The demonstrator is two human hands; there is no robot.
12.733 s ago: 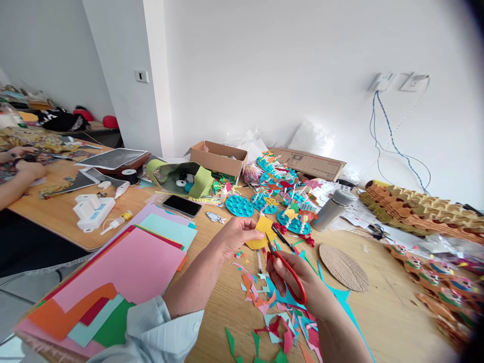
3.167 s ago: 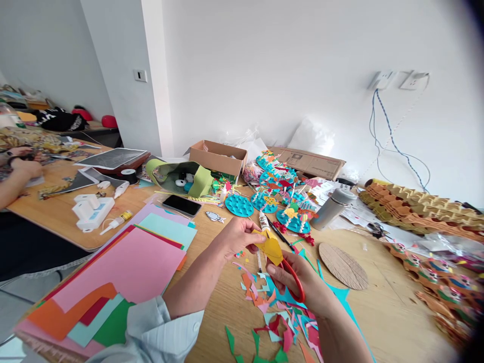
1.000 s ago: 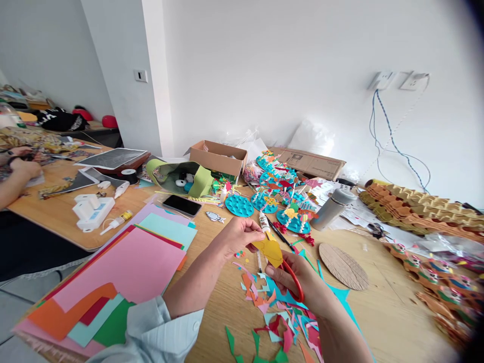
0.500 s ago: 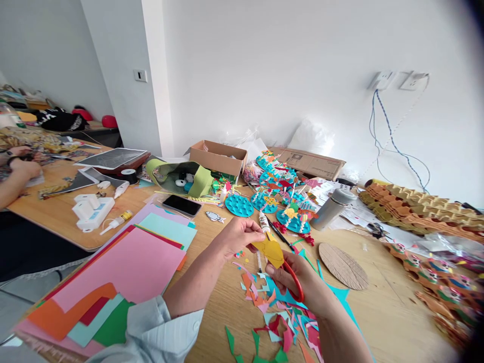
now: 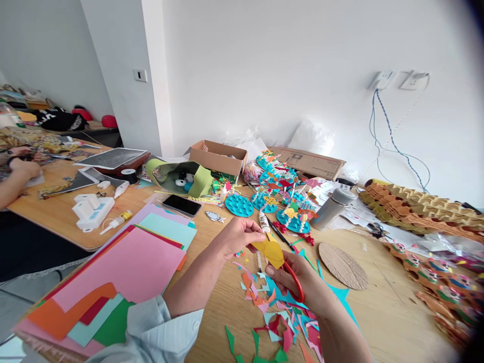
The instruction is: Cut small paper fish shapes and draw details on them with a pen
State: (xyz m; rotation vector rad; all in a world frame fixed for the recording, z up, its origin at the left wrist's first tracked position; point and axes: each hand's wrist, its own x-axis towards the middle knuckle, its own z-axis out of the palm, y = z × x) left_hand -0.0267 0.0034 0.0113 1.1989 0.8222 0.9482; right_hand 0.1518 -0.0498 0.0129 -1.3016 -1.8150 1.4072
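Note:
Between finger and thumb, my left hand [image 5: 242,237] pinches the edge of a piece of yellow paper [image 5: 273,253] with a drawn line on it. My right hand [image 5: 298,277] is closed around the red handles of a pair of scissors [image 5: 295,280]. The blades are mostly hidden behind the paper. Below both hands, colourful paper scraps [image 5: 278,322] lie scattered on the wooden table. Just beyond the paper stand a small white glue bottle [image 5: 263,222] and a black pen [image 5: 280,233]. A grey fish cutout [image 5: 215,217] lies beyond my left hand.
Coloured paper sheets [image 5: 151,262] are stacked at left, near a phone [image 5: 182,205]. Blue discs with paper fish [image 5: 293,219] and a steel bottle [image 5: 333,209] stand at the back. An oval cardboard piece [image 5: 342,265] lies right. Another person's arm [image 5: 18,176] shows at far left.

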